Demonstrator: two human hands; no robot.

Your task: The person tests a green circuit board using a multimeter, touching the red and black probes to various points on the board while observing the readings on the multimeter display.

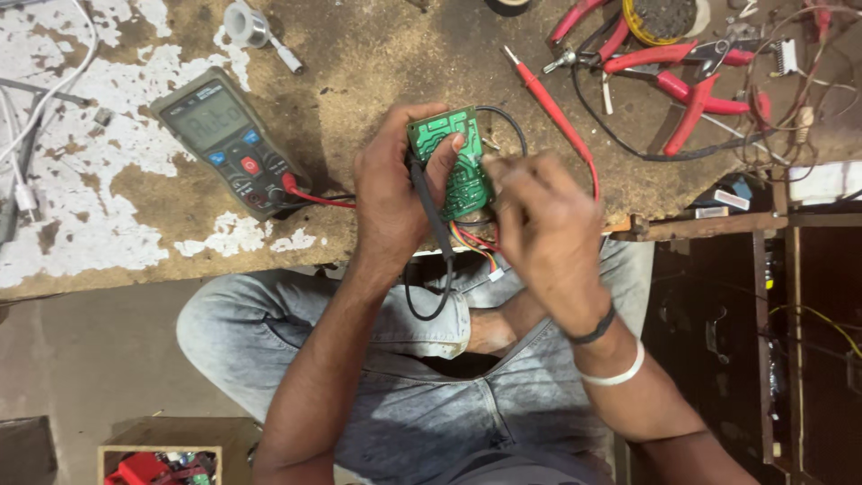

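My left hand (395,193) grips a small green circuit board (453,157) upright above the edge of the bench, with a black test probe (431,211) pinned along the palm. My right hand (543,229) is closed against the board's right edge; what its fingertips pinch is hidden. Coloured wires (476,242) hang from the board's lower end. A red test probe (548,103) lies on the bench behind the board. Its red lead runs to a grey multimeter (232,144) at the left.
The worn bench (377,63) has peeling white paint at the left. Red-handled pliers and cutters (682,81) lie tangled with wires at the back right, beside a round solder tin (660,18). A white cable (36,99) runs along the left. A box of parts (157,467) stands on the floor.
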